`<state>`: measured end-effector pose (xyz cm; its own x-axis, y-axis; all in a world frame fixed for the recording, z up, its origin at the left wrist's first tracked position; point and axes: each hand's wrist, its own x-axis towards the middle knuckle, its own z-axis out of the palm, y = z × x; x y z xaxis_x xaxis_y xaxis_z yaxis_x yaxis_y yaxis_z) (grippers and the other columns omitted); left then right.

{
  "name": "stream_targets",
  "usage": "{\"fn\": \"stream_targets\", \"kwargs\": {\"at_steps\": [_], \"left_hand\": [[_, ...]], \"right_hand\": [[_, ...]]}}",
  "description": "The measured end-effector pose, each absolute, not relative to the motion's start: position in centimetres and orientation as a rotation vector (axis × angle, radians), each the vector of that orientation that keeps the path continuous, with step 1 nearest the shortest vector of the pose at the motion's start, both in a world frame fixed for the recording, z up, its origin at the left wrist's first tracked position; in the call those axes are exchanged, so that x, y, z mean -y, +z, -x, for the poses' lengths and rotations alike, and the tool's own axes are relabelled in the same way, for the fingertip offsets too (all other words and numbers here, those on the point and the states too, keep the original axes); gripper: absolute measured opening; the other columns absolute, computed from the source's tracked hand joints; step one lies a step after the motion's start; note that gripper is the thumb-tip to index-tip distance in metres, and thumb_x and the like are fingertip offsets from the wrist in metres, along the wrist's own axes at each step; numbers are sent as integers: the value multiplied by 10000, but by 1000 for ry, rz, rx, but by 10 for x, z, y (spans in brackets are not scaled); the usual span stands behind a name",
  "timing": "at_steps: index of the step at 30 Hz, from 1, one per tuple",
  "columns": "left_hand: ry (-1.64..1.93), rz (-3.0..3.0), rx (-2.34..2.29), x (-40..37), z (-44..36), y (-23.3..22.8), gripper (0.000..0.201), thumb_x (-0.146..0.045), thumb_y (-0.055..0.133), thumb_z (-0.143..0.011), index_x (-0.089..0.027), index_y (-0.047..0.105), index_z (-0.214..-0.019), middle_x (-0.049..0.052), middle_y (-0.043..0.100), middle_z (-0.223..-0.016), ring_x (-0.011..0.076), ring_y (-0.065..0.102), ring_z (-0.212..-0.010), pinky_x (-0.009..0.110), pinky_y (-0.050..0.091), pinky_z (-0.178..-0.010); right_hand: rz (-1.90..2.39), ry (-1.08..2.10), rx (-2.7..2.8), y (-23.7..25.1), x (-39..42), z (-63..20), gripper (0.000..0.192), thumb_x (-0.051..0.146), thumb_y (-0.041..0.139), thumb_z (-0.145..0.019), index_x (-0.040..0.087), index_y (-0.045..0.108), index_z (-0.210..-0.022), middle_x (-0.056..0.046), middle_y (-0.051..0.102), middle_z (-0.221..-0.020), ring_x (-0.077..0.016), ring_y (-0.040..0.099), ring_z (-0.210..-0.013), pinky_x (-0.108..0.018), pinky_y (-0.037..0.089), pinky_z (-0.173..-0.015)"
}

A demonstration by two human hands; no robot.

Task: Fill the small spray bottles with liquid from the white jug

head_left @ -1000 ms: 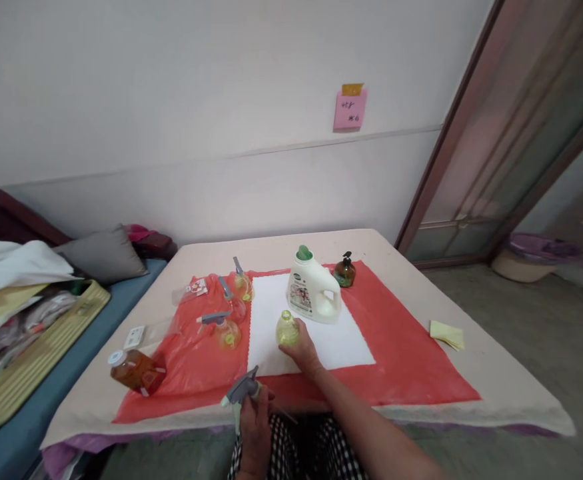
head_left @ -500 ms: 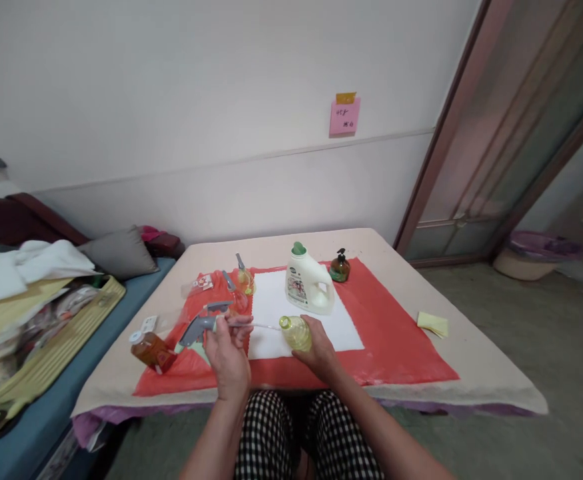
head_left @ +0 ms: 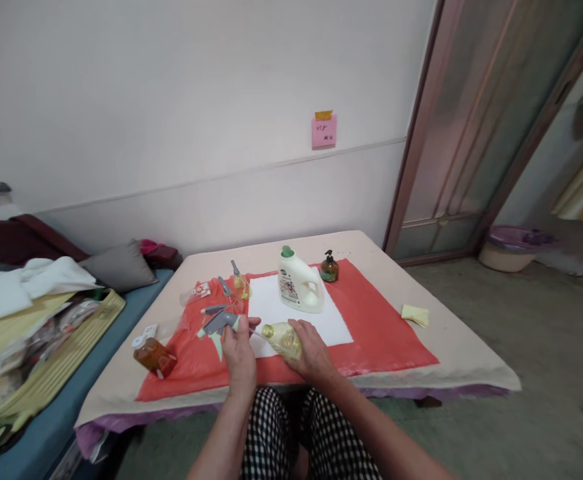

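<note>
My left hand [head_left: 240,352] is closed around a grey trigger spray head [head_left: 221,321], just below its trigger. The thin dip tube points right and reaches the mouth of a clear yellowish bottle [head_left: 285,339]; how far it goes in I cannot tell. That bottle lies tilted in my right hand [head_left: 312,352], its open neck facing left. Behind it, a large white jug [head_left: 296,287] with a green cap stands on a white sheet [head_left: 340,328]. An amber bottle [head_left: 155,357] with a pale cap leans at the left front, near my left hand.
Two small spray bottles, one yellowish [head_left: 242,285] and one reddish [head_left: 235,297], sit left of the white sheet. A brown pump bottle [head_left: 330,269] stands behind the jug's right side. Red plastic sheeting [head_left: 376,333] covers the table's middle. Folded yellow paper [head_left: 415,315] lies at the right.
My hands have come closer together. The bottle has tipped further left, and the dip tube now meets its mouth, with less of the tube showing. The camera view has turned slightly right.
</note>
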<state>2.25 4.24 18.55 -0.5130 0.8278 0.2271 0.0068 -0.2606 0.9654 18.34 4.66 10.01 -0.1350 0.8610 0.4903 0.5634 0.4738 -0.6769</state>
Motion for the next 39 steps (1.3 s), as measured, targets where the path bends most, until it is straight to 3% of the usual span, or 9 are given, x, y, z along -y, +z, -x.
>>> {"fn": "stream_targets", "kwargs": {"at_steps": [9,24,28,33,39], "left_hand": [[2139,-755,-1148,-45,-7,229,317,-492,548,-886,-177,556,-915,43,720,-762,180,709,-702,314,538,-679],[2127,-887,-1362,-41,-4,210,357,-518,564,-874,-164,616,-880,69,726,-847,175,679,-726,315,547,-697],[1965,-1077,-1422,-37,-5,205,383,-531,571,-868,-157,651,-871,85,728,-868,189,678,-773,336,546,-754],[1659,-1254,-1466,-35,-22,188,402,-539,630,-824,-173,711,-967,114,738,-1043,256,655,-1050,389,473,-960],[1494,-871,-1062,-37,-35,176,419,-531,673,-799,-174,643,-1016,119,753,-1027,257,688,-1020,414,494,-900]], "right_hand": [[1313,414,1811,99,-40,-192,772,147,691,-646,202,435,-1372,-137,538,-1238,-324,532,-1128,-516,483,-992],[1315,345,1785,97,-35,-192,756,170,651,-645,229,447,-1371,-126,553,-1228,-326,552,-1116,-504,509,-972],[1318,348,1798,98,-36,-190,755,172,659,-648,218,451,-1372,-127,553,-1229,-322,551,-1107,-492,508,-973],[1276,339,1824,111,-31,-180,746,167,656,-655,186,444,-1370,-144,553,-1244,-321,532,-1136,-491,489,-988],[1254,259,1735,116,-26,-174,739,256,695,-674,145,426,-1353,-169,603,-1192,-341,570,-1098,-504,492,-945]]}}
